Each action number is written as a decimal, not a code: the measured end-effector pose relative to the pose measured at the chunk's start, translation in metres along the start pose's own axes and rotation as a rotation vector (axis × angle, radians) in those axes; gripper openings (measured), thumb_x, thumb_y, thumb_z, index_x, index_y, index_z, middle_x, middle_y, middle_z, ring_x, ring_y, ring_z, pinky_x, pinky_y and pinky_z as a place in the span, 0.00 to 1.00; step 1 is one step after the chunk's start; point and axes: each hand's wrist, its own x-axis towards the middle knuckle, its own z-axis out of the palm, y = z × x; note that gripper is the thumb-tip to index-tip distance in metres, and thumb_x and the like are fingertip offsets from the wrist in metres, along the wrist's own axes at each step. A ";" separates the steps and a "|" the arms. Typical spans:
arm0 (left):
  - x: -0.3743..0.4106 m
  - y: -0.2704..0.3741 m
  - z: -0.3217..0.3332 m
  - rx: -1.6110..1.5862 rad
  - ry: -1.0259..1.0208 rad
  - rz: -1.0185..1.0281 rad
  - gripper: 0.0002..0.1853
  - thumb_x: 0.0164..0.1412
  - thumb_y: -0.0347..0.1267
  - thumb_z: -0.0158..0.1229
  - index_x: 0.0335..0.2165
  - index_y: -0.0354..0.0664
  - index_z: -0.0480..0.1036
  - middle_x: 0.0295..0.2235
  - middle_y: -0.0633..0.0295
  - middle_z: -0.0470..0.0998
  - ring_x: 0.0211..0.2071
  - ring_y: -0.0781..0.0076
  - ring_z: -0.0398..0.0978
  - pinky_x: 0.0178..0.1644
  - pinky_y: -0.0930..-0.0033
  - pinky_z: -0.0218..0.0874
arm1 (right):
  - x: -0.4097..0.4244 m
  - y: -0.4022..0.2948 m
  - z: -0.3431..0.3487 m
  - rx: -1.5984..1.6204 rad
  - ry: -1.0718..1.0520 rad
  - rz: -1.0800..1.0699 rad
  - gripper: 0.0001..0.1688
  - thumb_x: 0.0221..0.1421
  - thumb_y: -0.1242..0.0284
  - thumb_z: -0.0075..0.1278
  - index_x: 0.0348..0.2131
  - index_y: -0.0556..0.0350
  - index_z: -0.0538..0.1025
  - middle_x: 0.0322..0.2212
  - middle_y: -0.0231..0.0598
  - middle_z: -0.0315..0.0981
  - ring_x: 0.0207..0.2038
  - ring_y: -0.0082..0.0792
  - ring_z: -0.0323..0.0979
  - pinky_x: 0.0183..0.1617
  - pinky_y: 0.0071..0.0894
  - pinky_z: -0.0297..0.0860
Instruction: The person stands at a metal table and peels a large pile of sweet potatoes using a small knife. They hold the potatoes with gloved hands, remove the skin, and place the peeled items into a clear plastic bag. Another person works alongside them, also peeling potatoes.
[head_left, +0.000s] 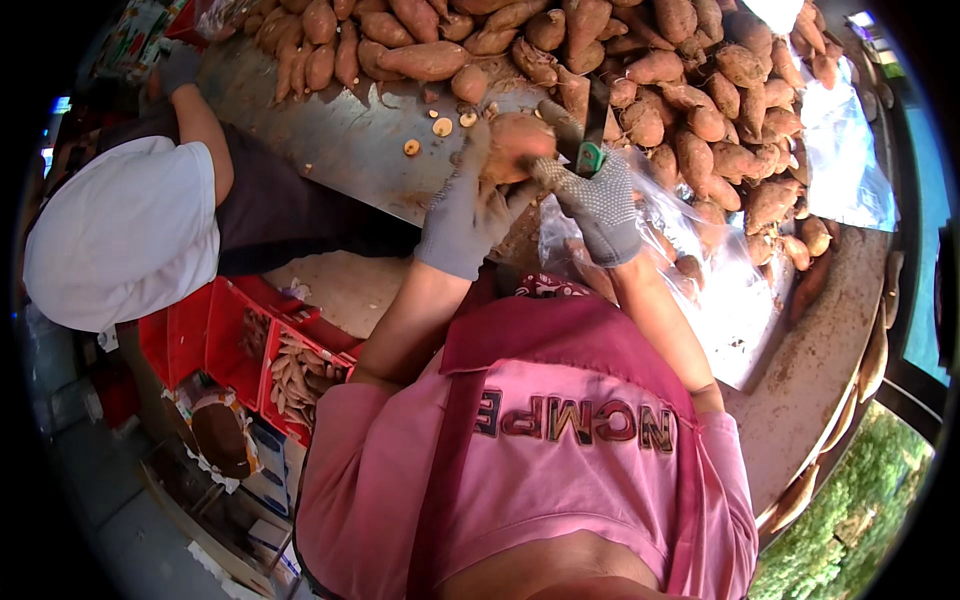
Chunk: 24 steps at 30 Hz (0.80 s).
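Note:
My left hand (465, 210), in a grey glove with pale dots, holds a large reddish sweet potato (519, 142) over the metal tabletop (360, 154). My right hand (600, 202), gloved alike, grips a knife by its green handle (590, 157); its dark blade points away from me. Fingers of the right hand also touch the near right side of the sweet potato. Several round cut slices, one of them a pale slice (442, 127), lie on the metal just left of my left hand. A heap of sweet potatoes (427, 61) lies beyond both hands and continues to the right.
A clear plastic bag (720, 277) lies right of my right forearm, beside more sweet potatoes. At the left a co-worker in a white shirt (127, 232) has a gloved hand near the table's far left. Red plastic crates (236, 349), one with small sweet potatoes, stand lower left.

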 end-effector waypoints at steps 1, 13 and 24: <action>-0.001 -0.003 -0.001 0.020 -0.036 0.034 0.24 0.56 0.44 0.51 0.46 0.41 0.63 0.43 0.58 0.69 0.43 0.66 0.69 0.47 0.60 0.66 | 0.000 0.003 0.005 -0.010 0.005 -0.052 0.29 0.49 0.67 0.52 0.49 0.63 0.66 0.34 0.37 0.72 0.37 0.22 0.66 0.43 0.21 0.63; -0.023 -0.004 0.002 0.477 -0.148 0.077 0.25 0.61 0.44 0.44 0.43 0.30 0.64 0.34 0.51 0.73 0.31 0.66 0.76 0.32 0.73 0.70 | 0.025 0.062 -0.022 -0.859 0.354 -0.635 0.22 0.59 0.60 0.38 0.42 0.60 0.69 0.22 0.29 0.66 0.22 0.21 0.62 0.23 0.20 0.60; -0.020 -0.006 -0.016 0.991 -0.144 0.808 0.20 0.46 0.19 0.58 0.41 0.30 0.69 0.41 0.53 0.72 0.42 0.67 0.71 0.46 0.71 0.63 | 0.004 0.013 -0.003 0.296 0.052 0.277 0.24 0.59 0.55 0.37 0.43 0.55 0.68 0.34 0.31 0.68 0.33 0.21 0.66 0.29 0.16 0.64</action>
